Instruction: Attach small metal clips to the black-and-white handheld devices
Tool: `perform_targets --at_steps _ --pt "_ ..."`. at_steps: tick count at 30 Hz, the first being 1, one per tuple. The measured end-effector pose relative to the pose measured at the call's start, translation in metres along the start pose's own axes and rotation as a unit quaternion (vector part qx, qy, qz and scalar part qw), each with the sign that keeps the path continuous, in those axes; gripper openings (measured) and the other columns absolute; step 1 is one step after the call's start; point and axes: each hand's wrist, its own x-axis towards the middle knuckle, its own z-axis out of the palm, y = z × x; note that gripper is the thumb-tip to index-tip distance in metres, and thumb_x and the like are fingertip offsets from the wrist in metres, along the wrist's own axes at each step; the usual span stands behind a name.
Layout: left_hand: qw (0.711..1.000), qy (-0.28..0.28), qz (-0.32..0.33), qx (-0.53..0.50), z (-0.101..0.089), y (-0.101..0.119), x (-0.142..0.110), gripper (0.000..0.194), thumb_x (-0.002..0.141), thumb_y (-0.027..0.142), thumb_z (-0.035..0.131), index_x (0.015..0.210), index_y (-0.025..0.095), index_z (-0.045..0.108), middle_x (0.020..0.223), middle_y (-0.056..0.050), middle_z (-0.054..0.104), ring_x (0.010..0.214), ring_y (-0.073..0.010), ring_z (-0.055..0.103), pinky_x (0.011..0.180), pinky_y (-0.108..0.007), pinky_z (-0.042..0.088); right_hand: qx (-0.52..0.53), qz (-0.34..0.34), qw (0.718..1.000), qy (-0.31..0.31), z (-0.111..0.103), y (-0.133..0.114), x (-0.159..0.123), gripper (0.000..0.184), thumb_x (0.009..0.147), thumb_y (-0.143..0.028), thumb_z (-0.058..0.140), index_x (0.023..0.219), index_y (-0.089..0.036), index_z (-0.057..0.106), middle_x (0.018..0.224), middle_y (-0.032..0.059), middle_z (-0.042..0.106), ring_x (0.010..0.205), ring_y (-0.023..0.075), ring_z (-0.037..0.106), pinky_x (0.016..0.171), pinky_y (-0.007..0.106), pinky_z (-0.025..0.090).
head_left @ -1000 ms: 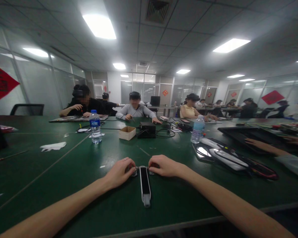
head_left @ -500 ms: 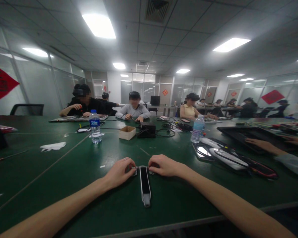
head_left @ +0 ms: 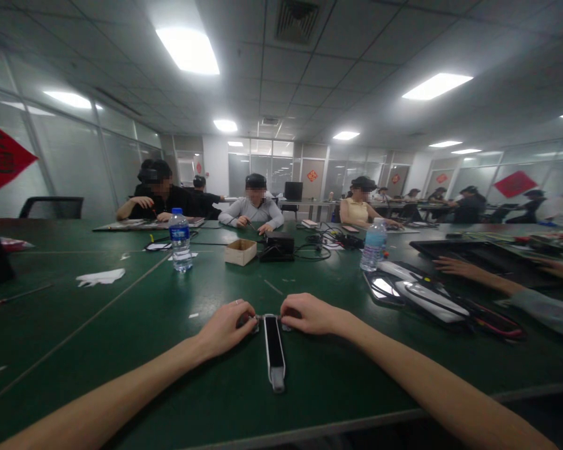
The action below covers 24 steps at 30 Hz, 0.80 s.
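Note:
A slim elongated device, with a black face, white edges and a grey tip, lies on the green table and points toward me. At its far end on the left, my left hand is closed, with thumb and fingers pinched around something small and pale that is mostly hidden. On the other side, my right hand rests with curled fingers pinched close to the same end. A bit of clear or whitish material shows under those fingertips. What exactly each hand grips is too small to make out.
Beyond the device stand a small open box and a black block-like object. Water bottles stand left and right. White and black devices with cables lie at right, near a co-worker's hand over a black tray.
My hands and the slim device stay in nearly the same place. At right, the co-worker's hand has moved left along the black tray.

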Motion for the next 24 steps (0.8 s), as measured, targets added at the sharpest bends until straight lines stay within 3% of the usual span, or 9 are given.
perform_targets --at_steps 24 --pt "1.0 -0.007 0.003 0.008 0.0019 -0.0019 -0.0004 0.024 0.092 0.034 0.047 0.093 0.018 0.064 0.086 -0.005 0.063 0.075 -0.0185 0.057 0.067 -0.029 0.044 0.002 0.008 1.0 -0.01 -0.0028 -0.0017 -0.0012 0.016 0.091 -0.027 0.058 0.099 -0.015 0.065 0.094 0.0053 0.064 0.081 0.0153 0.058 0.069 0.026 0.045"
